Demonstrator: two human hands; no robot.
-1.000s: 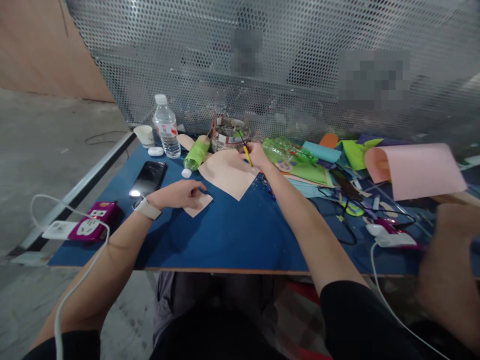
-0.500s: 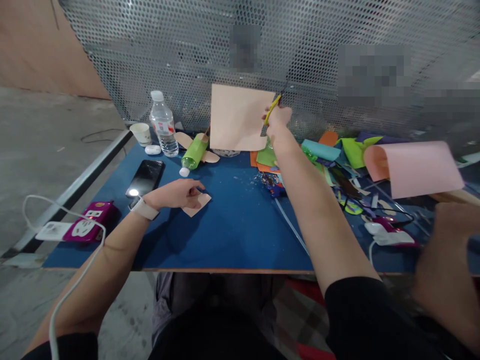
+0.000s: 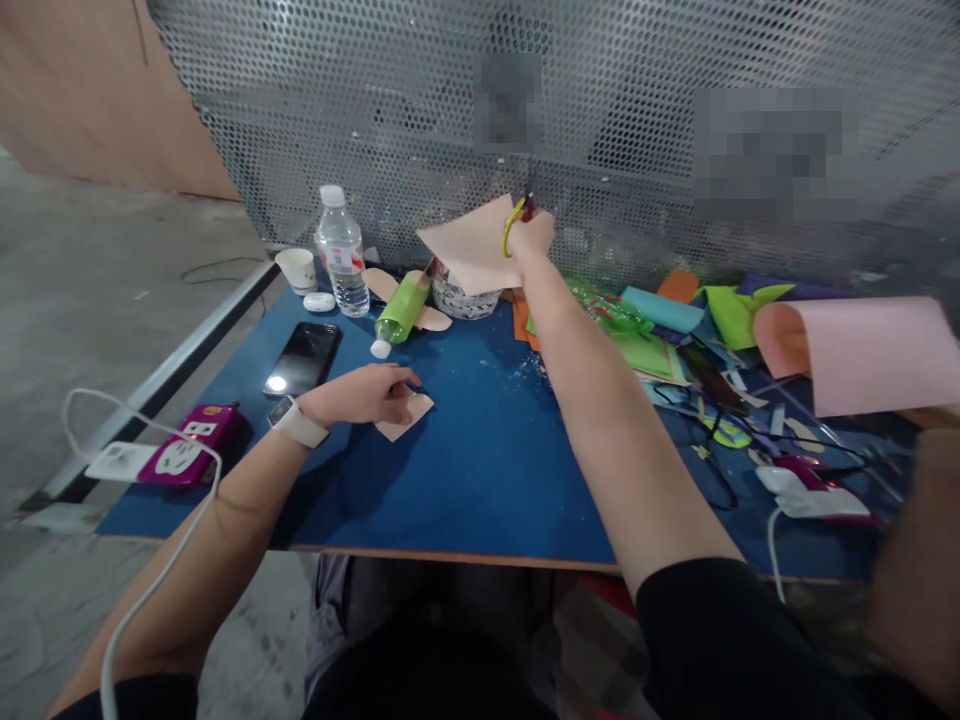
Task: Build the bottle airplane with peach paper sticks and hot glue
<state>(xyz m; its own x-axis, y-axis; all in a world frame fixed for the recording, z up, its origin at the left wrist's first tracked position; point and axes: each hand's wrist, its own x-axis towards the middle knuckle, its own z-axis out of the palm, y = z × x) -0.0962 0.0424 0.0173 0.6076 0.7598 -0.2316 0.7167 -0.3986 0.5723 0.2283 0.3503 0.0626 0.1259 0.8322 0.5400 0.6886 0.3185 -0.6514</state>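
Observation:
In the head view, my right hand [image 3: 531,237] reaches to the back of the table. It is closed on yellow-handled scissors [image 3: 514,226] and on a large peach paper sheet [image 3: 471,245], which hangs tilted in the air. My left hand [image 3: 371,393] is low over the table's left half, its fingers curled round the edge of a small peach paper piece [image 3: 406,418]; the fingertips are partly hidden. Beyond it lies a bottle wrapped in green paper [image 3: 405,308], with peach paper shapes [image 3: 433,319] sticking out at its sides.
A water bottle [image 3: 343,262], a paper cup [image 3: 297,270], a white case [image 3: 319,301] and a phone [image 3: 302,358] stand at left. A purple power strip [image 3: 196,440] trails a white cable. Paper scraps and a pink sheet [image 3: 877,350] lie at right. Another person's blurred arm [image 3: 919,550] is at far right.
My right hand has moved left with the scissors and the large sheet, which now tilts and uncovers a round patterned container behind. My left hand keeps its place on the small paper.

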